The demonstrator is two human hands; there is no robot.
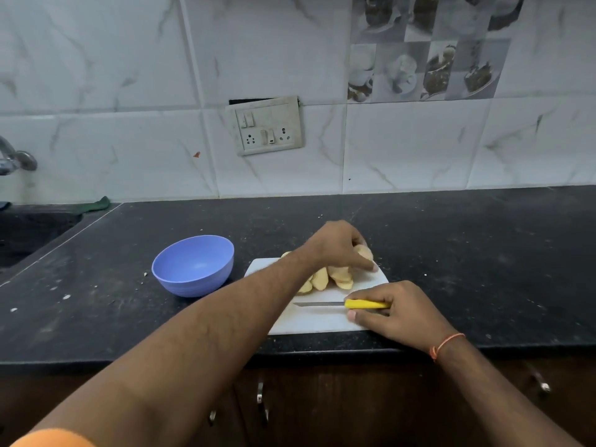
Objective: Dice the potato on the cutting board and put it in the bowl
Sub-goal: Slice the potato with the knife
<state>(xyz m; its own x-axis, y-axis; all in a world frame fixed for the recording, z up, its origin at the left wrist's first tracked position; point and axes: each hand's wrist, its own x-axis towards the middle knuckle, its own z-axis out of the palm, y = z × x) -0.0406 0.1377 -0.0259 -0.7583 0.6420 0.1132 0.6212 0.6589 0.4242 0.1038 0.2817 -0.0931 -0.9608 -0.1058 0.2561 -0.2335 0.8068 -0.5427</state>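
Head view, nearest first: a drawer front sits under the counter (96,317) edge. On the counter, the white board (316,321) lies at about 5 o'clock of the frame's middle. The right hand (400,314) rests on the board's near right corner, its fingers curled round the yellow handle of a knife (342,304) whose blade lies flat and points to 9 o'clock, apart from the food. Just beyond, the potato (335,275) sits on the board's far half as a fan of pale slices with tan skin at the edges, still leaning together. The left hand (338,246) reaches across from 8 o'clock and covers the slices' far end, fingers bent over them; whether it grips or only steadies them cannot be told. At 9 o'clock of the board stands the blue bowl (193,266), near it but not touching, and nothing shows inside. Farther off is the tiled wall with a socket plate (266,125).

By the look of it, slicing is done; cutting the slices into strips, then cubes, and moving them to the bowl all remain.
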